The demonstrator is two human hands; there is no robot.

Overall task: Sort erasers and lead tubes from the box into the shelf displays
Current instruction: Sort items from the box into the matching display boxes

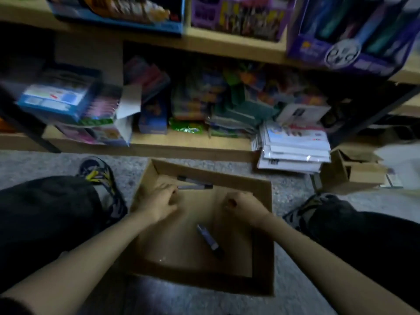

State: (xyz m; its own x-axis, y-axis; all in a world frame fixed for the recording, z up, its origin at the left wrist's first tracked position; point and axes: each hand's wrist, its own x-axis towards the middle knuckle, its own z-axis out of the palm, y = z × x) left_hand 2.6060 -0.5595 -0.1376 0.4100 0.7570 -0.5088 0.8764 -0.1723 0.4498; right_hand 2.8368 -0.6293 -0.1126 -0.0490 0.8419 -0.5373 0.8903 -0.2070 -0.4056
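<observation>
Three lead tubes (210,241) lie in the box (261,246): two along the far wall, one loose mid-floor. I have the left hand (159,201) curled at the far pair, placed to collect them; grip unconfirmed. Right hand (243,206) is fisted, contents hidden. The shelf (181,145) stands just beyond.

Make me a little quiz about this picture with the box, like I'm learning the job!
1. True or false: the left hand and the right hand are both inside the cardboard box.
2. How many lead tubes show in the box? A one, B three, C six.
3. Short answer: which hand is nearer the far-wall tubes?
Key: 1 true; 2 B; 3 the left hand.
</observation>
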